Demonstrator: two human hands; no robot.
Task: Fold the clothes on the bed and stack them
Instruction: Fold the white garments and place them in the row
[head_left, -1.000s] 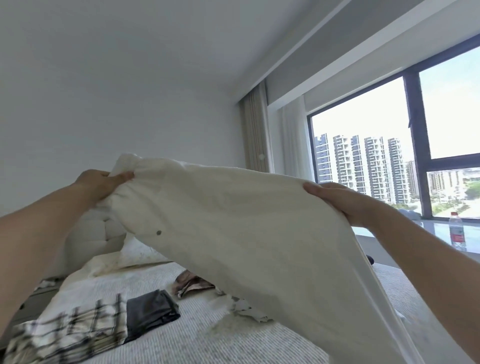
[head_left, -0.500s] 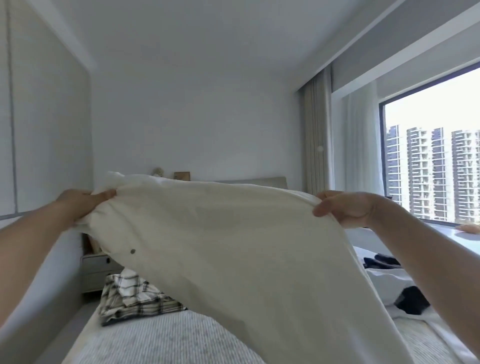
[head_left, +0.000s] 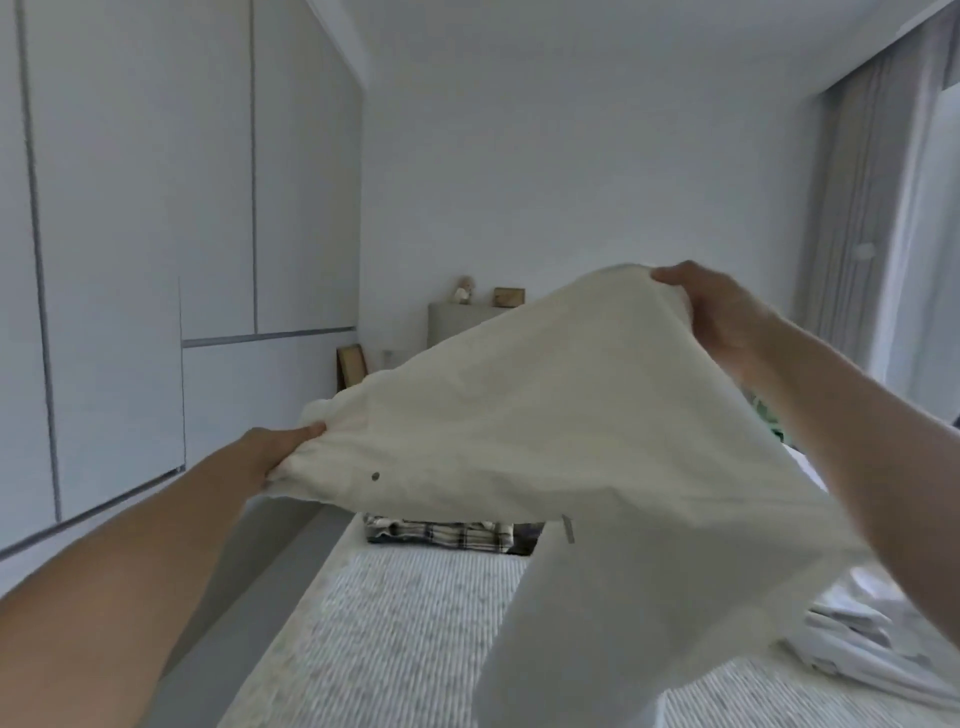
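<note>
A: Cream cotton, by the look of it. The garment hangs in the air above the bed, stretched between both hands.

B: How is each hand holding it?

A: The left hand pinches one end of the top edge, thumb on top, fingers curled under the cloth. The right hand clamps the other end, higher and farther from the bed, fingers wrapped over a bunched fold.

B: So which way does it run?

A: Its held edge slants up from lower left to upper right, across the bed's width. The rest falls away from the right hand toward the near end of the bed, and that drop looks like the long axis. A small dark button sits near the left hand. I'd guess trousers, but I cannot tell for sure.

B: What would make this step go well?

A: Level the hands first, I think, so the edge is straight and taut. Then lower the cloth onto the bare striped part of the bed, hanging end first, and smooth it before folding. Keep it short of the plaid stack at the far end and off the loose white cloth on the bed's right side.
</note>
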